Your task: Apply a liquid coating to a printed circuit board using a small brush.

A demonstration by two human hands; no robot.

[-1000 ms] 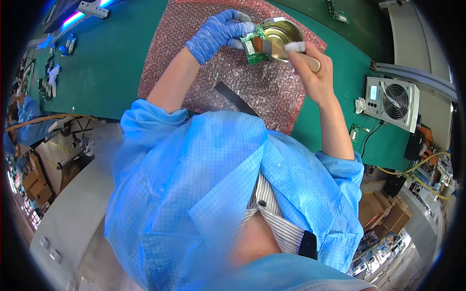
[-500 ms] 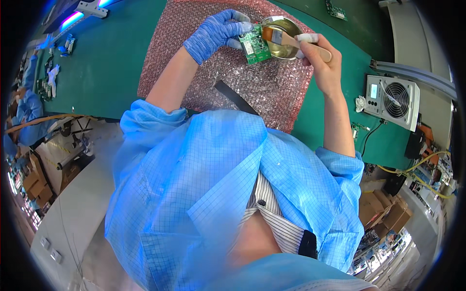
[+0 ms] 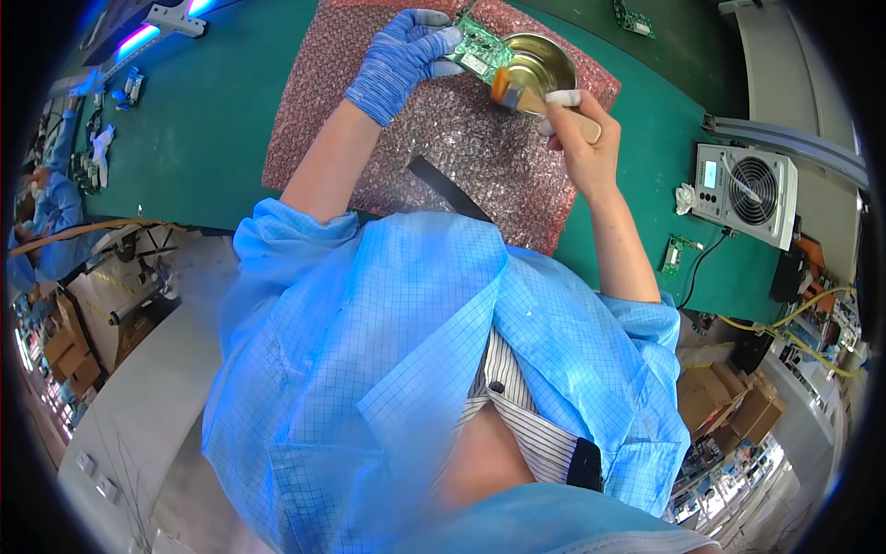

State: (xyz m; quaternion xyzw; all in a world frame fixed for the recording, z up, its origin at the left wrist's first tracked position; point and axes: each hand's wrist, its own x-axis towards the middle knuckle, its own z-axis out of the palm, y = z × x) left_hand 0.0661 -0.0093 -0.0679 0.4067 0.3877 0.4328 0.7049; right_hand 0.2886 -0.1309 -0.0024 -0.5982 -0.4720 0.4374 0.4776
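My left hand (image 3: 399,63), in a blue knitted glove with pale fingertips, grips a green circuit board (image 3: 482,52) by its left end. The board is tilted, its right end beside the rim of a round metal bowl (image 3: 565,65). A flat brush (image 3: 532,100) with orange-brown bristles is pinched in my right hand (image 3: 583,138); white covers sit on some of its fingertips. The bristles are close to the board's lower right corner, in front of the bowl's near side. Whether they touch the board I cannot tell.
Pink bubble wrap (image 3: 369,175) lies on the green table (image 3: 212,138), with a black strip (image 3: 448,185) on it. At right stand a white fan unit (image 3: 749,194) and another circuit board (image 3: 678,253). Small parts (image 3: 92,157) and a purple-lit lamp (image 3: 138,37) are at left.
My left hand has turned and raised the circuit board slightly. The brush in my right hand has moved out of the bowl's middle, down and left, toward the board's lower edge.
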